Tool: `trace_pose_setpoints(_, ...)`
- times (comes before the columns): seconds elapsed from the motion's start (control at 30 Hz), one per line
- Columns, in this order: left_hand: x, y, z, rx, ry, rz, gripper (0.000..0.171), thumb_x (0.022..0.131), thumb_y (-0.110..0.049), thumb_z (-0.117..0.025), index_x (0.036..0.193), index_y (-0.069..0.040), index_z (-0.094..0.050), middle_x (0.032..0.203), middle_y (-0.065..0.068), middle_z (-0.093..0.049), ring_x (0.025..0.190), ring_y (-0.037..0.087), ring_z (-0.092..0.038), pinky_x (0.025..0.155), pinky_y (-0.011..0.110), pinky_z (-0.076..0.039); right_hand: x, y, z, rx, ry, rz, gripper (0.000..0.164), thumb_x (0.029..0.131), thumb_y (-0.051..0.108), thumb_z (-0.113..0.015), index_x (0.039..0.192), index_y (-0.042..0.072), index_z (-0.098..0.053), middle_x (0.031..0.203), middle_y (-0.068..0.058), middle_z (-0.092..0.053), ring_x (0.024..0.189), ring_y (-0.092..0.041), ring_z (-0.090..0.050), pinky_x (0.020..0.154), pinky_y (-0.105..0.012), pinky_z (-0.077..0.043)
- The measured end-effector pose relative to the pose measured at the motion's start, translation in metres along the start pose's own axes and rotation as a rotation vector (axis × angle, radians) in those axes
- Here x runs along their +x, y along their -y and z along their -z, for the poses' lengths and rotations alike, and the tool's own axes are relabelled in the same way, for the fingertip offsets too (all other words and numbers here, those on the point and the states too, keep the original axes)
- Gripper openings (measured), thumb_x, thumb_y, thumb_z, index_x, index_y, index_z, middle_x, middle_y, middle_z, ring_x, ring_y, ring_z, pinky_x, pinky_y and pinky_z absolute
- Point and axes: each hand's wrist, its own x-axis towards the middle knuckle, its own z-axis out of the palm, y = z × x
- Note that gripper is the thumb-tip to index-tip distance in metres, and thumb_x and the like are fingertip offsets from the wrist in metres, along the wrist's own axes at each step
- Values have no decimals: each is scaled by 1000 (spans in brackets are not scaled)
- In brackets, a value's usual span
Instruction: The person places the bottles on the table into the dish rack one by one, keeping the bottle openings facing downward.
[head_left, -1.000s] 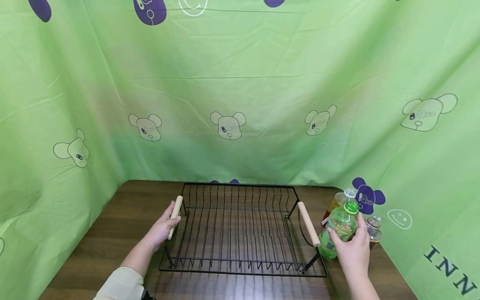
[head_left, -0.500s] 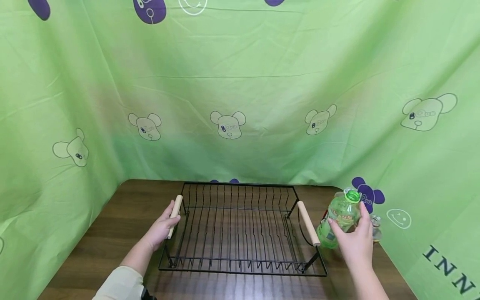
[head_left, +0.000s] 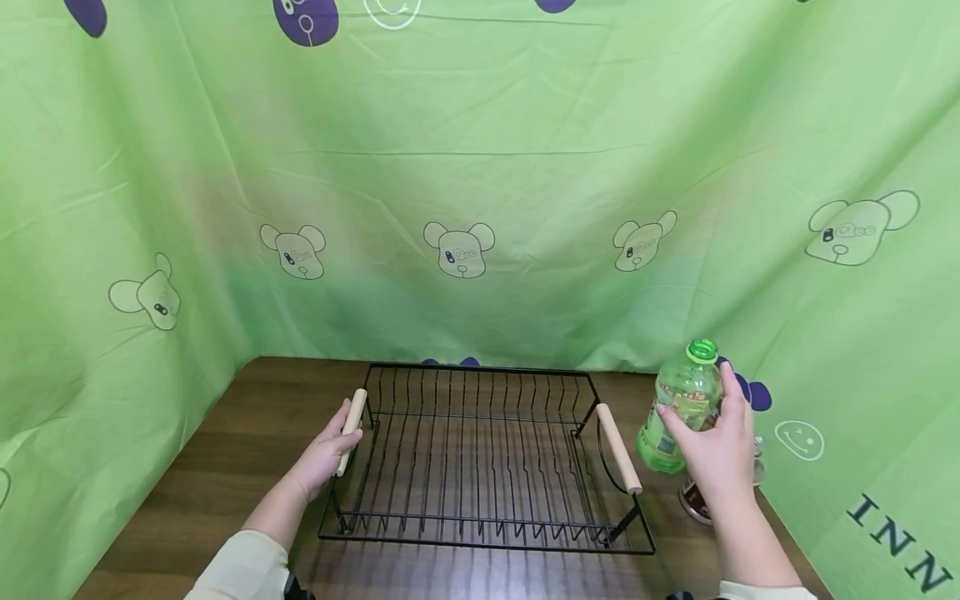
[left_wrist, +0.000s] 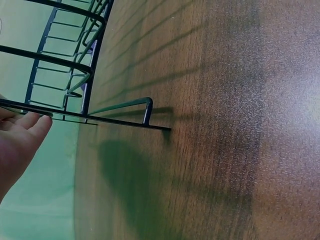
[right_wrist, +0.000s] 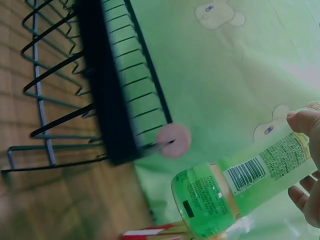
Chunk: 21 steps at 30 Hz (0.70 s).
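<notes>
In the head view, raised the green bottle (head_left: 688, 398) farther up in the right fingers (head_left: 733, 396), and lifted those fingers with it. Uncovered the base of a dark-labelled bottle (head_left: 693, 498) below the fingers. Hid the red-labelled bottle (right_wrist: 150, 233) formerly visible beyond the fingers. Brought a pale sleeve (head_left: 765, 592) into sight behind the fingers.

Head view: bright, even illumination on the printed green backdrop (head_left: 465, 192); detail is crisp. The wood-grain tabletop (head_left: 225, 450) carries pale glare at its near edge. Left wrist view: dimmer, grainy; strong glare at the right margin, striped shadows beside the wire dish rack (left_wrist: 120, 121), one broad soft-edged shadow below. Right wrist view: subdued; rack and tabletop blurred, backdrop washed out at right, barcode (right_wrist: 246, 175) sharper on the green plastic bottle (right_wrist: 205, 200).
</notes>
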Motion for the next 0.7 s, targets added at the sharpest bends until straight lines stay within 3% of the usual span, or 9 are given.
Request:
trace_pose_setpoints(0.4,-1,0,1,-4,-9,0,70,104,-17,-38,158,-12,8,163,21,13,149,46,4,116,68,-4,11,28,-13,-3,123,93,96,80,14,-78,156,11,-19,138,-30,-40,118,-42,-45,96,-60,-43)
trace_pose_setpoints(0.7,0,0,-1,-5,-11,-4,71,104,-17,-38,158,-13,8,163,25,0,149,44,-9,117,66,-6,19,45,-25,-31,216,238,93,78,9,-79,154,7,-26,143,-35,-38,126,-50,-40,98,-69,-36)
